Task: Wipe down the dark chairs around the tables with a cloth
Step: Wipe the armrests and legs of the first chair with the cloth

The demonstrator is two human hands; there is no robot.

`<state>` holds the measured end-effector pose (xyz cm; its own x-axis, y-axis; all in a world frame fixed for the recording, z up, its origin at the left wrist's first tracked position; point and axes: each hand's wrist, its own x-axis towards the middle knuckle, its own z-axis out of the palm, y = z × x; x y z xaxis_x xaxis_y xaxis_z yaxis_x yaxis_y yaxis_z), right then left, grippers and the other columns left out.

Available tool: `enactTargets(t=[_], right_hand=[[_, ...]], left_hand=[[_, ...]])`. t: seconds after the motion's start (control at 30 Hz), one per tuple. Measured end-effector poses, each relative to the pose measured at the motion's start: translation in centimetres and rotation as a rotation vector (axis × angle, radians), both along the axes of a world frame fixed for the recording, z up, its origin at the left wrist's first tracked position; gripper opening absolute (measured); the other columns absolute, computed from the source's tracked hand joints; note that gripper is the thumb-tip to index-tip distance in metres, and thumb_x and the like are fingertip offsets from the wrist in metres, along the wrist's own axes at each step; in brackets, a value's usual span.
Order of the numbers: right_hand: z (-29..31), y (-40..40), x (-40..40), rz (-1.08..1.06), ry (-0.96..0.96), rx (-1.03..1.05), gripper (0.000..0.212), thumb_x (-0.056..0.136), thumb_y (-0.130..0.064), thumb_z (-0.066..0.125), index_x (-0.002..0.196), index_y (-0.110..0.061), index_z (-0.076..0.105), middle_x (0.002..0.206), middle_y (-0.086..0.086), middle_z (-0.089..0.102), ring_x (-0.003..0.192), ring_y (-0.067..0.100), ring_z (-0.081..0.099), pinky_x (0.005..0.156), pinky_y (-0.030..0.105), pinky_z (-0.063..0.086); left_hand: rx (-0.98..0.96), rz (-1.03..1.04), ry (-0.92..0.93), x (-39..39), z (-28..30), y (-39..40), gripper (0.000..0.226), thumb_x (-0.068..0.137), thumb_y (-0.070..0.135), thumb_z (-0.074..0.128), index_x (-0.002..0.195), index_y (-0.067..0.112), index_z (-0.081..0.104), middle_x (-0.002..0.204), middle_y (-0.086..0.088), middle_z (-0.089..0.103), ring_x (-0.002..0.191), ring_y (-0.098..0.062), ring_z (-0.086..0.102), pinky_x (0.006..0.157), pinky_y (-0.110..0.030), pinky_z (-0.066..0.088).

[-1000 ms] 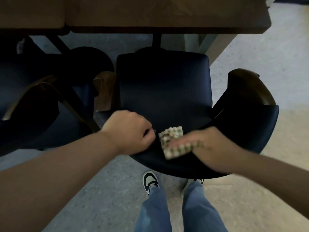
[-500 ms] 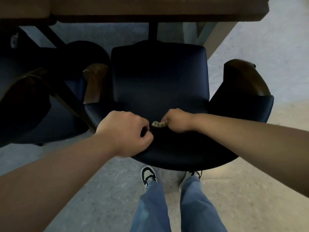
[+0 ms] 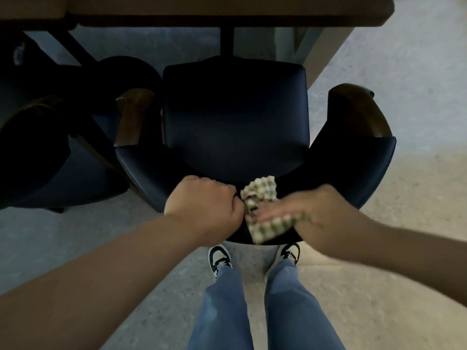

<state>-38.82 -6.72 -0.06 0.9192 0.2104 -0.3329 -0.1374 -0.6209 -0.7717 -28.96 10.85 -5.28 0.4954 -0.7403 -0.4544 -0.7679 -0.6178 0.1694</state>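
Note:
A dark navy armchair [image 3: 233, 122] with wooden arm tops faces a table, its curved backrest toward me. My left hand [image 3: 204, 207] is closed in a fist over the top edge of the backrest. Just to its right a checked beige cloth [image 3: 262, 194] drapes over that same edge. My right hand [image 3: 307, 213] lies on the cloth with fingers stretched flat toward the left, pressing it on the backrest; the hand is motion-blurred.
A wooden table [image 3: 227, 8] runs across the top, its dark leg [image 3: 226, 41] behind the seat. A second dark chair [image 3: 50, 147] stands close on the left. My jeans and black-and-white shoes [image 3: 220, 258] are below on speckled floor [image 3: 417, 173].
My right hand went from a fist bunching the cloth inside the backrest to a flat hand spreading it over the top edge, nearer me. My left hand kept its grip.

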Motion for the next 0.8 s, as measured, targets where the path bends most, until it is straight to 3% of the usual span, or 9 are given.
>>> enactTargets(t=[0.07, 0.1, 0.2, 0.43, 0.53, 0.67, 0.8], right_hand=[[-2.2, -1.1, 3.1, -0.036, 0.107, -0.121, 0.055, 0.064, -0.002, 0.039, 0.098, -0.023, 0.077, 0.087, -0.012, 0.071, 0.078, 0.008, 0.066, 0.073, 0.009, 0.049], [-3.8, -1.5, 4.7, 0.003, 0.168, -0.218, 0.051, 0.068, 0.0, 0.042, 0.099, -0.022, 0.076, 0.087, -0.011, 0.071, 0.084, 0.01, 0.065, 0.076, 0.01, 0.049], [-9.3, -1.6, 8.3, 0.162, 0.343, -0.406, 0.039, 0.082, -0.002, 0.049, 0.109, -0.018, 0.072, 0.109, 0.007, 0.071, 0.103, 0.024, 0.062, 0.089, 0.031, 0.05], [-15.1, -2.5, 11.4, 0.227, 0.503, -0.609, 0.03, 0.093, -0.014, 0.049, 0.115, 0.0, 0.063, 0.121, 0.017, 0.062, 0.107, 0.031, 0.06, 0.083, 0.03, 0.045], [-15.5, -2.5, 10.9, 0.267, 0.61, -0.578, 0.031, 0.096, -0.017, 0.046, 0.117, 0.002, 0.061, 0.122, 0.017, 0.06, 0.097, 0.027, 0.059, 0.08, 0.03, 0.044], [-12.1, -3.2, 10.3, 0.272, 0.505, -0.479, 0.031, 0.094, -0.011, 0.045, 0.116, -0.012, 0.068, 0.121, 0.008, 0.065, 0.106, 0.024, 0.06, 0.09, 0.03, 0.048], [-5.9, -3.7, 5.7, 0.357, 0.27, -0.38, 0.054, 0.086, 0.002, 0.04, 0.125, -0.029, 0.063, 0.125, 0.003, 0.064, 0.112, 0.021, 0.057, 0.1, 0.026, 0.042]], left_hand=[[-0.008, 0.049, -0.003, 0.1, 0.0, 0.1, 0.048, 0.093, 0.045, 0.021, 0.108, 0.029, 0.064, 0.105, 0.004, 0.069, 0.101, -0.019, 0.062, 0.091, -0.037, 0.045], [-0.009, 0.062, -0.005, 0.1, 0.1, 0.2, 0.049, 0.093, 0.046, 0.022, 0.111, 0.029, 0.064, 0.107, 0.004, 0.068, 0.101, -0.019, 0.062, 0.091, -0.037, 0.045], [-0.008, 0.09, -0.009, 0.0, 0.4, -0.1, 0.049, 0.091, 0.048, 0.024, 0.114, 0.03, 0.063, 0.109, 0.004, 0.068, 0.102, -0.019, 0.061, 0.089, -0.036, 0.046], [-0.007, 0.118, -0.032, -0.1, 0.6, -0.1, 0.051, 0.089, 0.049, 0.021, 0.111, 0.033, 0.063, 0.109, 0.006, 0.068, 0.101, -0.017, 0.061, 0.084, -0.033, 0.047], [-0.001, 0.127, -0.036, -0.1, 0.7, -0.1, 0.058, 0.085, 0.05, 0.014, 0.11, 0.033, 0.064, 0.108, 0.006, 0.069, 0.1, -0.017, 0.062, 0.083, -0.033, 0.048], [0.015, 0.139, -0.025, -0.2, 0.9, -0.2, 0.06, 0.082, 0.051, 0.014, 0.109, 0.032, 0.064, 0.107, 0.006, 0.069, 0.1, -0.018, 0.062, 0.083, -0.035, 0.05], [0.034, 0.13, -0.015, -0.1, 0.9, -0.2, 0.052, 0.088, 0.05, 0.019, 0.111, 0.034, 0.063, 0.107, 0.007, 0.068, 0.098, -0.017, 0.062, 0.082, -0.035, 0.051]])
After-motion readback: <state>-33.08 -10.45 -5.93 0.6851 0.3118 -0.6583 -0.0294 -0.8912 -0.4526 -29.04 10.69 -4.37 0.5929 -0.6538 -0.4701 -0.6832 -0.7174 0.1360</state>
